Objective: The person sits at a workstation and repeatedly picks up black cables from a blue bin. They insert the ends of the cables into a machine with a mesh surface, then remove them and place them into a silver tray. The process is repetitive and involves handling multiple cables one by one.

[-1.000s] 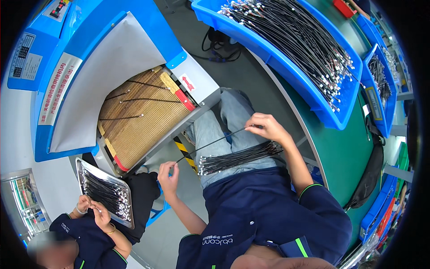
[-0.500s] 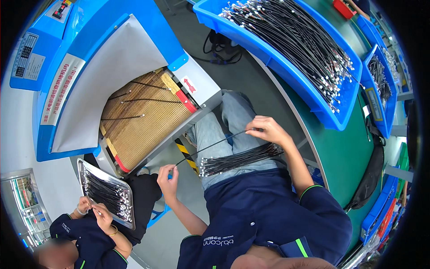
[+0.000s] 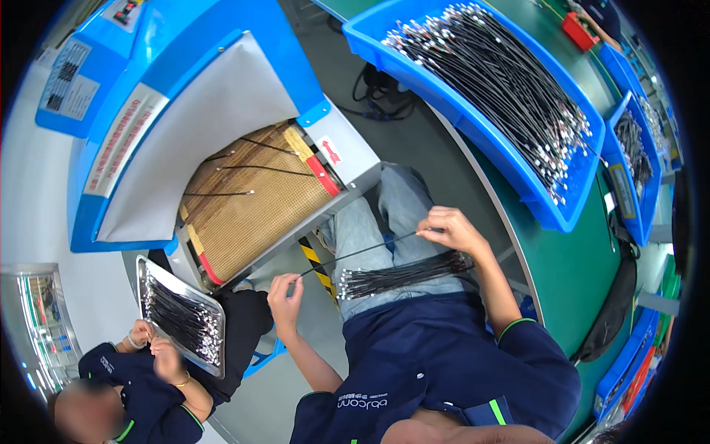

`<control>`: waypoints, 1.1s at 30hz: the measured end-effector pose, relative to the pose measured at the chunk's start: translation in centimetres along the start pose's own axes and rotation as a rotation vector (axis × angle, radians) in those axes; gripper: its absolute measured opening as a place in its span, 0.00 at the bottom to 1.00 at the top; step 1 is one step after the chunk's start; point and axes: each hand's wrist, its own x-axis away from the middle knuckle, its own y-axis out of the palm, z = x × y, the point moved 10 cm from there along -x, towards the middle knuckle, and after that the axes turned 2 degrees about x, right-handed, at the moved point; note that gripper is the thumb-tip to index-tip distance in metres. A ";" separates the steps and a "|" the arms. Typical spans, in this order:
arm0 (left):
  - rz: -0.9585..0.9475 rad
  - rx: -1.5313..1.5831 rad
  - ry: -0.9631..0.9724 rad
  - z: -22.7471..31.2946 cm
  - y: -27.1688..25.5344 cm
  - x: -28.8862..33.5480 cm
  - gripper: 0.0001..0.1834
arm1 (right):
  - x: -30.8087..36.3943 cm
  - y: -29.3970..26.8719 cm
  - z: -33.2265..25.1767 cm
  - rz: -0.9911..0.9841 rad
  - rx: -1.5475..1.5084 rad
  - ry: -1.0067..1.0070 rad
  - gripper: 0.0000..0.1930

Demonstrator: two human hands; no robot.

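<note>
1. A thin, straight black cable [image 3: 359,252] is held stretched above the lap, between the two hands.
2. Its left end is pinched by the left hand [image 3: 285,296]; its right end is grasped in the fingertips of the right hand [image 3: 451,229].
3. Just nearer, a bundle of black cables with silvery-white ends [image 3: 399,278] is laid across faded blue jeans [image 3: 362,229].
4. Far left, several black cables are carried on a tan mesh belt [image 3: 259,222].
5. Far right, a large blue plastic bin [image 3: 436,85] is filled with similar cables.
</note>
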 end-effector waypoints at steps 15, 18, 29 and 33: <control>-0.097 -0.166 0.179 -4.6 -4.0 -17.1 0.07 | -6.9 4.6 -3.2 0.383 0.072 -0.087 0.06; -0.135 -0.171 0.162 -6.9 -4.0 -19.9 0.07 | -8.6 5.9 -3.9 0.446 0.137 -0.110 0.06; -0.201 -0.221 0.089 -12.9 -3.5 -24.9 0.07 | -13.5 9.8 -3.7 0.445 0.279 -0.047 0.07; -0.212 -0.228 0.057 -13.4 -2.8 -25.4 0.08 | -13.9 10.0 -3.3 0.443 0.310 -0.019 0.08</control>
